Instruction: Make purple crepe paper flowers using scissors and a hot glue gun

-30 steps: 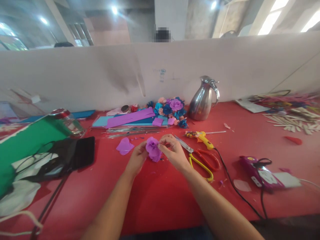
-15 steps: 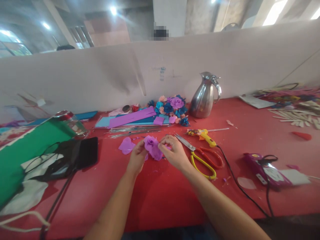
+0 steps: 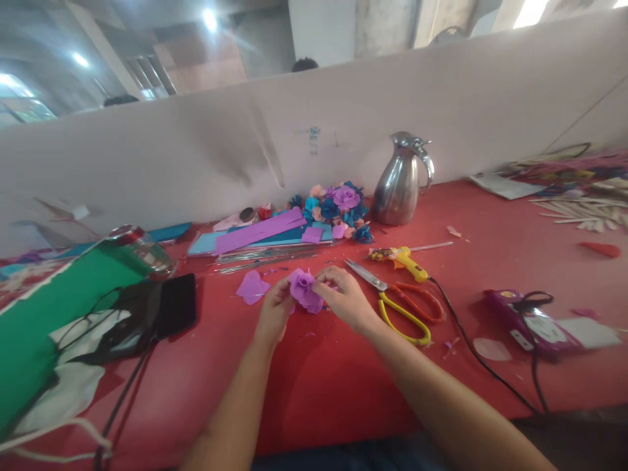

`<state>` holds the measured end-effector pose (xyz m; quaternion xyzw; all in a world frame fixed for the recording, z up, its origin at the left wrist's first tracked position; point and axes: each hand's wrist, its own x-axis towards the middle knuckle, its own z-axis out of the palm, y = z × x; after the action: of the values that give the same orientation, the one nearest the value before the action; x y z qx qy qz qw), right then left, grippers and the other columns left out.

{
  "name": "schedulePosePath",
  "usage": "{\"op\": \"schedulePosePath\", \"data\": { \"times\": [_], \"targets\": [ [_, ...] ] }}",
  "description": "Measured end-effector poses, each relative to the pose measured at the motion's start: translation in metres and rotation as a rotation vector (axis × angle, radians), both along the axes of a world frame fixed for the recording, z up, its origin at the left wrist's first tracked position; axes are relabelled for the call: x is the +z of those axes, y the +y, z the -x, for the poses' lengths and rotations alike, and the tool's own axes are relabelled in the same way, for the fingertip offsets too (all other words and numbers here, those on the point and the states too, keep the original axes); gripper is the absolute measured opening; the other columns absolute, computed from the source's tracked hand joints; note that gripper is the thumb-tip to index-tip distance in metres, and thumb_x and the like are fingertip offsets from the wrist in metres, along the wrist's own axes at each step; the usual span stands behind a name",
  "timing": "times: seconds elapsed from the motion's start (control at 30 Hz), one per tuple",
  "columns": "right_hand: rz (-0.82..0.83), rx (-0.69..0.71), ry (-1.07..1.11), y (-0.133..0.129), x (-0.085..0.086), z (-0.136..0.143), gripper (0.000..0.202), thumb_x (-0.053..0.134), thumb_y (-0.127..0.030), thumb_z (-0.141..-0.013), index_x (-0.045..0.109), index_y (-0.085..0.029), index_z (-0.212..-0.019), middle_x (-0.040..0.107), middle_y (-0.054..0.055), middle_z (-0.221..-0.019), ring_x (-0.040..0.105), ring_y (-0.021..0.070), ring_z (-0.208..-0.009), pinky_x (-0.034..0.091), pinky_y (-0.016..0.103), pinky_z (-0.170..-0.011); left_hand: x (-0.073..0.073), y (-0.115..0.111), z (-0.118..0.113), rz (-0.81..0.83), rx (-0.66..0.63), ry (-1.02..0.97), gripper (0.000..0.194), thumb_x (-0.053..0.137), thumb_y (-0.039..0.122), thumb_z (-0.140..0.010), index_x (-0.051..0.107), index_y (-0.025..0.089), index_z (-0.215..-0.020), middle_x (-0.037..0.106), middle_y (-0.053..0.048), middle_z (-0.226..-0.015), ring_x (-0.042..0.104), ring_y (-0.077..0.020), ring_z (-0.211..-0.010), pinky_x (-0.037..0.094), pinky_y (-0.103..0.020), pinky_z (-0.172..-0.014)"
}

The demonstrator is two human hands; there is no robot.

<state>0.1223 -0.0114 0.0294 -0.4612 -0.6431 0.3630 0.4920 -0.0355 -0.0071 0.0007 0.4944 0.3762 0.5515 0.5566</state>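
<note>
A purple paper flower (image 3: 305, 289) with layered petals is held between my two hands above the red table. My left hand (image 3: 275, 309) pinches it from the left side, fingers closed. At its right edge, my right hand (image 3: 343, 297) grips a petal between thumb and fingers. A loose purple paper petal (image 3: 252, 288) lies just left of my left hand. Beside my right hand rest large scissors (image 3: 397, 301) with one yellow and one red handle, blades apart. A yellow glue gun (image 3: 405, 260) lies behind them.
Purple and blue paper strips (image 3: 260, 230), thin wires (image 3: 265, 257) and a pile of finished paper flowers (image 3: 338, 209) are along the back. A steel jug (image 3: 398, 183) stands by the wall. A phone (image 3: 177, 306) is left; a purple device (image 3: 532, 325) with a cable sits right.
The view has shifted slightly, so most things on the table appear a little to the right. Both hands keep hold of the purple flower, with only small finger movement.
</note>
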Motion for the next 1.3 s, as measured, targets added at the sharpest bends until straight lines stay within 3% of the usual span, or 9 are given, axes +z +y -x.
{"op": "schedulePosePath", "data": {
  "times": [0.1, 0.33, 0.6, 0.8, 1.0, 1.3],
  "targets": [
    [0.030, 0.034, 0.056, 0.0007, 0.0017, -0.0020, 0.016, 0.051, -0.024, -0.074, 0.057, -0.020, -0.060, 0.059, 0.000, -0.066, 0.055, 0.0162, -0.072, 0.040, 0.029, -0.071, -0.0004, -0.0002, 0.0000, 0.000, -0.022, 0.000, 0.031, 0.079, 0.030, -0.064, 0.072, 0.020, -0.092, 0.072, -0.005, -0.092, 0.062, -0.0219, -0.091, 0.047, -0.030, -0.078],
    [-0.033, 0.032, 0.089, 0.0008, 0.0070, -0.0080, 0.013, 0.053, -0.027, -0.074, 0.060, -0.020, -0.066, 0.063, 0.003, -0.079, 0.054, 0.0187, -0.085, 0.040, 0.033, -0.081, -0.0023, -0.0009, 0.0005, 0.034, -0.090, 0.025, 0.031, 0.079, 0.029, -0.065, 0.072, 0.021, -0.094, 0.072, -0.005, -0.093, 0.061, -0.0232, -0.094, 0.046, -0.032, -0.081],
    [0.063, 0.057, 0.157, 0.0032, 0.0022, -0.0059, 0.020, 0.052, -0.033, -0.076, 0.058, -0.020, -0.061, 0.058, 0.000, -0.069, 0.054, 0.0164, -0.074, 0.042, 0.028, -0.069, -0.0036, -0.0026, 0.0031, 0.037, -0.095, 0.012, 0.027, 0.080, 0.028, -0.063, 0.073, 0.020, -0.088, 0.072, -0.005, -0.092, 0.061, -0.0243, -0.096, 0.045, -0.033, -0.084],
    [0.082, 0.103, 0.231, 0.0003, 0.0053, -0.0040, 0.021, 0.055, -0.034, -0.074, 0.056, -0.019, -0.059, 0.059, 0.002, -0.075, 0.055, 0.0168, -0.078, 0.043, 0.028, -0.072, -0.0053, -0.0014, 0.0048, 0.038, -0.072, -0.022, 0.028, 0.080, 0.028, -0.062, 0.073, 0.020, -0.088, 0.072, -0.005, -0.093, 0.062, -0.0238, -0.095, 0.046, -0.032, -0.083],
    [0.108, 0.107, 0.232, -0.0036, 0.0097, -0.0051, 0.019, 0.054, -0.037, -0.074, 0.059, -0.019, -0.068, 0.057, 0.001, -0.072, 0.053, 0.0165, -0.075, 0.042, 0.028, -0.068, -0.0077, -0.0006, 0.0064, 0.030, -0.133, 0.001, 0.033, 0.079, 0.029, -0.065, 0.072, 0.020, -0.095, 0.072, -0.006, -0.092, 0.063, -0.0232, -0.091, 0.046, -0.032, -0.079],
    [0.126, 0.078, 0.298, -0.0019, 0.0039, -0.0043, 0.023, 0.055, -0.039, -0.075, 0.058, -0.018, -0.065, 0.057, 0.000, -0.070, 0.052, 0.0140, -0.068, 0.041, 0.026, -0.067, -0.0038, -0.0025, 0.0049, 0.054, -0.126, -0.054, 0.032, 0.084, 0.030, -0.056, 0.073, 0.019, -0.083, 0.072, -0.005, -0.090, 0.062, -0.0248, -0.095, 0.044, -0.035, -0.086]
  ]
}}
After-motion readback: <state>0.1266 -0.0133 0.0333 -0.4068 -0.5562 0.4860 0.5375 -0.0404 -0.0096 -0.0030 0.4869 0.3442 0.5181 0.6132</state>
